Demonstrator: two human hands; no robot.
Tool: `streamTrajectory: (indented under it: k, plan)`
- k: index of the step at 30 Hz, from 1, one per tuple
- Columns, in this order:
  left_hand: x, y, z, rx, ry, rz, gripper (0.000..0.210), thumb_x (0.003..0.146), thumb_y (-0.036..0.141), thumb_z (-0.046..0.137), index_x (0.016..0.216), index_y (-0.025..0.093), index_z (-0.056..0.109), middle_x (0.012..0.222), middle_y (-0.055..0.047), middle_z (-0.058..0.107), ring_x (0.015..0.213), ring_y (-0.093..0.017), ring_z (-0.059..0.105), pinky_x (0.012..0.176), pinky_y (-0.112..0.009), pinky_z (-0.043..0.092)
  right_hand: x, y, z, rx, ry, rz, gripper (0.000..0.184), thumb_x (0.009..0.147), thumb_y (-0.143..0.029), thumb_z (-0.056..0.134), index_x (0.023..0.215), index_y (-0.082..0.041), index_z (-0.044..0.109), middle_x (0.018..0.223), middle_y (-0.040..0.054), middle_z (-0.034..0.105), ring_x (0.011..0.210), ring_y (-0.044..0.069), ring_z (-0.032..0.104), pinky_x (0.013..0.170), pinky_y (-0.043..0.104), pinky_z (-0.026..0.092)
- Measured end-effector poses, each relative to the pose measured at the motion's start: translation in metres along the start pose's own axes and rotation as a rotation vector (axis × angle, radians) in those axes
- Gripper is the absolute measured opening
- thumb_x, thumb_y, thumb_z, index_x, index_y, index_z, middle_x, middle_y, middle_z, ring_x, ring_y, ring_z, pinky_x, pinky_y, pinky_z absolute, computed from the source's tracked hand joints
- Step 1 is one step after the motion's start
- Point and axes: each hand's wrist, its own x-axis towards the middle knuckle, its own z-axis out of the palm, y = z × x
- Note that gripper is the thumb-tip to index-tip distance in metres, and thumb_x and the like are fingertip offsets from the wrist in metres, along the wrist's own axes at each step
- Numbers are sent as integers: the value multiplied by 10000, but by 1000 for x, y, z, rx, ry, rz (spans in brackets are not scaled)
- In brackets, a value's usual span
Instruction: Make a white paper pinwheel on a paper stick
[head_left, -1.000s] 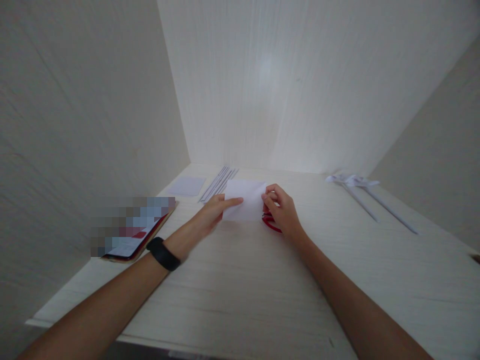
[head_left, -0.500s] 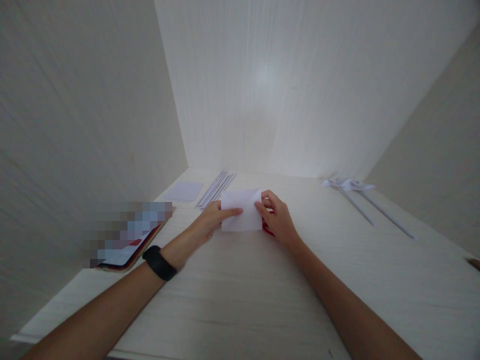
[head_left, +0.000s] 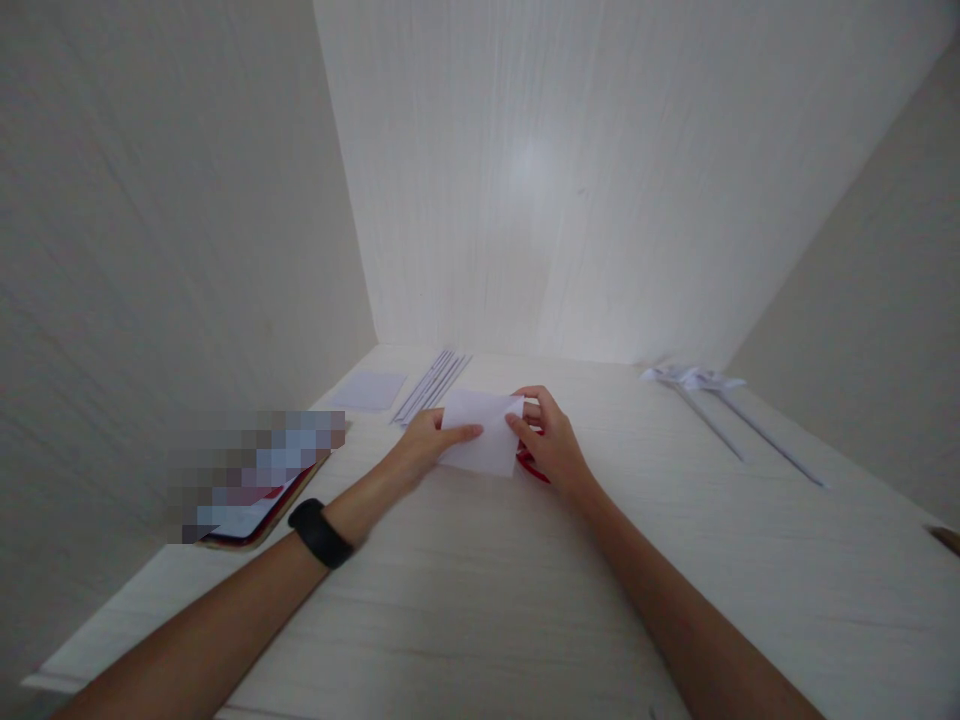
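A small white sheet of paper (head_left: 484, 455) is held up between both hands above the middle of the table. My left hand (head_left: 429, 442) grips its left side, thumb across the front and fingers behind. My right hand (head_left: 551, 430) pinches the upper right edge, with the thumb on the front. Something red with a curved handle, perhaps scissors (head_left: 534, 468), shows below my right fingers; most of it is hidden, and I cannot tell whether that hand touches it.
A stack of white paper squares (head_left: 367, 391) and several thin paper sticks (head_left: 431, 385) lie at the back left. At the left wall leans a phone (head_left: 262, 500), partly blurred. Two white paper pinwheels on sticks (head_left: 694, 378) lie back right. Walls enclose the white table (head_left: 480, 600).
The paper has tilted slightly and its lower edge has swung a little to the left. My right thumb has shifted slightly left along the edge. Both hands keep their hold.
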Motion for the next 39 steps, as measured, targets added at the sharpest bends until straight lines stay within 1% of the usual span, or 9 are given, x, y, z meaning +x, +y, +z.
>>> streamTrajectory:
  k: [5, 8, 16, 22, 25, 29, 33, 36, 39]
  plan:
    - [3, -3, -2, 92, -30, -8, 228, 873, 285, 614, 1037, 127, 621, 974, -46, 664, 819, -147, 640, 744, -337, 557, 0, -2, -2, 12, 27, 21, 213, 943, -328, 547, 980, -123, 591, 737, -24, 576, 565, 69, 541, 525, 208, 487]
    - [5, -4, -4, 122, -34, 10, 247, 880, 305, 602, 1055, 130, 611, 999, -52, 653, 843, -154, 635, 757, -346, 556, 0, 0, -3, 4, 21, 46, 214, 943, -328, 548, 943, -119, 595, 729, -25, 577, 557, 65, 536, 519, 204, 481]
    - [5, -3, -3, 159, -19, -1, 250, 884, 318, 594, 1046, 129, 610, 987, -50, 649, 832, -152, 632, 746, -341, 555, -2, 3, -4, -35, -34, 84, 222, 945, -336, 544, 953, -120, 598, 733, -23, 585, 549, 63, 535, 517, 204, 483]
    - [1, 4, -3, 140, 7, 14, 209, 853, 280, 642, 988, 122, 636, 908, -31, 678, 773, -136, 643, 751, -335, 549, -2, -2, -5, -72, -92, 65, 218, 939, -327, 556, 938, -116, 609, 782, -4, 616, 626, 85, 587, 582, 236, 521]
    - [-1, 8, -5, 114, 22, 31, 231, 783, 261, 716, 957, 119, 663, 860, -28, 710, 737, -137, 657, 752, -320, 537, -2, -5, -6, -100, -112, 43, 218, 938, -326, 558, 930, -115, 612, 787, -3, 621, 631, 87, 592, 595, 243, 526]
    - [-2, 11, -7, 78, 39, 34, 299, 667, 291, 795, 901, 128, 706, 806, -49, 749, 687, -167, 673, 669, -276, 511, -4, -8, -8, -148, -116, 5, 216, 930, -323, 571, 892, -116, 615, 774, -6, 619, 653, 95, 598, 632, 263, 531]
    - [-2, 13, -8, 47, 14, 37, 359, 610, 277, 826, 923, 141, 716, 832, -57, 761, 704, -174, 681, 680, -266, 508, -5, -7, -9, -183, -86, 3, 220, 934, -331, 562, 913, -118, 613, 804, 3, 620, 672, 99, 598, 627, 261, 528]
    - [-2, 13, -8, 26, 5, 44, 391, 624, 261, 821, 977, 140, 701, 901, -59, 756, 777, -171, 685, 745, -272, 515, -7, -7, -9, -203, -67, 5, 226, 938, -339, 552, 933, -121, 611, 823, 8, 620, 685, 102, 597, 627, 260, 526]
    - [-2, 10, -8, 24, -8, 50, 339, 723, 242, 762, 1030, 136, 665, 964, -51, 731, 821, -159, 676, 803, -319, 527, -8, -7, -8, -213, -91, -14, 233, 939, -345, 551, 922, -121, 612, 802, 3, 617, 667, 99, 592, 625, 260, 524]
